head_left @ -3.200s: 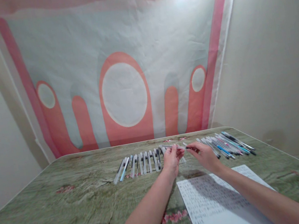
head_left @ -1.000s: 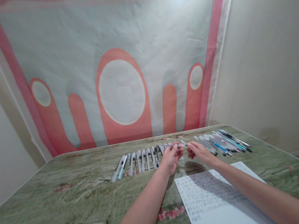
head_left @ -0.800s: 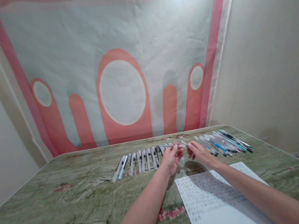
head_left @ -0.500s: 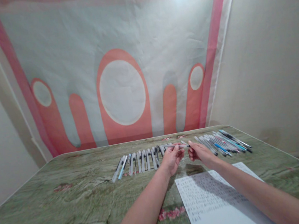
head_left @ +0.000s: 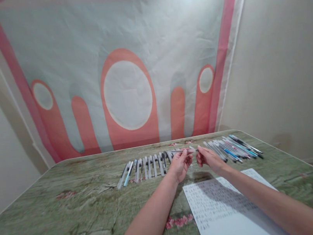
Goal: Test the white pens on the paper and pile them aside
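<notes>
Take the gap between the two hands as the middle of a clock, with twelve pointing away from the person. A slim, pale, straight plastic pen (head_left: 191, 150) lies across that middle, roughly along the line from nine to three, held above the green wood-patterned desk (head_left: 72, 224). The left hand (head_left: 180, 166) grasps it between thumb and fingers along its barrel; the right hand (head_left: 210, 159) pinches the dark end at three o'clock. Whether that end is a cap or a tip is too small to tell.

The pen should be very light and stiff, so a fingertip pinch ought to be enough. Its barrel looks smooth and probably round, liable to roll or twist if held loosely. The best hold is likely the middle of the barrel, with a second pinch close to the dark end to steady it. It seems hardly fragile, though thin plastic could flex or crack if forced sideways, so any pull or push is safest straight along its length.

At nine o'clock, a spaced row of mostly clear and pale pens (head_left: 155, 166) includes a light blue barrel (head_left: 128, 173). At three o'clock lies a closely packed spread of slim pens in clear, blue, pink and black (head_left: 236, 148); lifting one from there could drag its neighbours. A white paper sheet covered in handwriting (head_left: 220, 231) lies at five o'clock, partly under the right forearm.
</notes>
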The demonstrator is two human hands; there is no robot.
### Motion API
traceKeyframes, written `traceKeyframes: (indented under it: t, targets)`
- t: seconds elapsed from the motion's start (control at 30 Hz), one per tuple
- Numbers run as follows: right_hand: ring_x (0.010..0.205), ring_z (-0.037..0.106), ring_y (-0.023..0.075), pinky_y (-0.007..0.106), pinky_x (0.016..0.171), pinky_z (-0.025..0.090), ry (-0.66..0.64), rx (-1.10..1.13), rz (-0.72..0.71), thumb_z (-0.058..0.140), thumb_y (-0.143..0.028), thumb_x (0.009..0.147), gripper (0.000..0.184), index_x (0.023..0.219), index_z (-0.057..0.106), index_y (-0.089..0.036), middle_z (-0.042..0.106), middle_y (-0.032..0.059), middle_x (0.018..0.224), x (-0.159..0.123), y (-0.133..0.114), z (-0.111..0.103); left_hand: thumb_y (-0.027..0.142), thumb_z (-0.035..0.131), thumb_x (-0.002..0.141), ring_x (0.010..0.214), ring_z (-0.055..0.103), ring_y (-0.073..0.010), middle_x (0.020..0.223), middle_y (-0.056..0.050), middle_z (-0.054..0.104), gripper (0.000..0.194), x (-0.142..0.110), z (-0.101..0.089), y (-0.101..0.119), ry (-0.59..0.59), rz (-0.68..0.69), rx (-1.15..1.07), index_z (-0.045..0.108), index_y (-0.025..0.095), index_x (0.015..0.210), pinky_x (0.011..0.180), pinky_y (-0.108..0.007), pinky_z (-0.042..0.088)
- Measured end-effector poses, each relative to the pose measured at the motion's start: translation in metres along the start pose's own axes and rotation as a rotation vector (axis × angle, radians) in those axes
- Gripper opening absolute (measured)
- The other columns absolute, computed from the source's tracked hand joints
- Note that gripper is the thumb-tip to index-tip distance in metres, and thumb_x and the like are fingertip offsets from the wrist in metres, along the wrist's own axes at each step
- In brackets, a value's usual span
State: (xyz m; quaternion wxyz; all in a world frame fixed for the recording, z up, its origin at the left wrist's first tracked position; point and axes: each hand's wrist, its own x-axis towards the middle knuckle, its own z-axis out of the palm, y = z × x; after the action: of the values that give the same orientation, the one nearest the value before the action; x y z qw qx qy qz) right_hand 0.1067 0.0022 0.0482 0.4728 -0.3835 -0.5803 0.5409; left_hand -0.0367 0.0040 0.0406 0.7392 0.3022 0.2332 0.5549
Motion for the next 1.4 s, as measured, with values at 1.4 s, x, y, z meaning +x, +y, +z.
traceKeyframes:
  t: [1.4]
  targets:
    - [0.088, 0.052, 0.0167, 0.030, 0.080, 0.041, 0.233, -0.295, -0.381, 0.045, -0.046, 0.080, 0.035, 0.106, 0.050, -0.024, 0.054, 0.0041, 0.097, -0.013, -0.014, 0.015, 0.043, 0.059, 0.072, 0.082, 0.054, -0.0115, 0.095, -0.007, 0.060, 0.035, -0.012, 0.019, 0.002, -0.197, -0.024, 0.262, 0.059, 0.016, 0.095, 0.066, -0.020, 0.037]
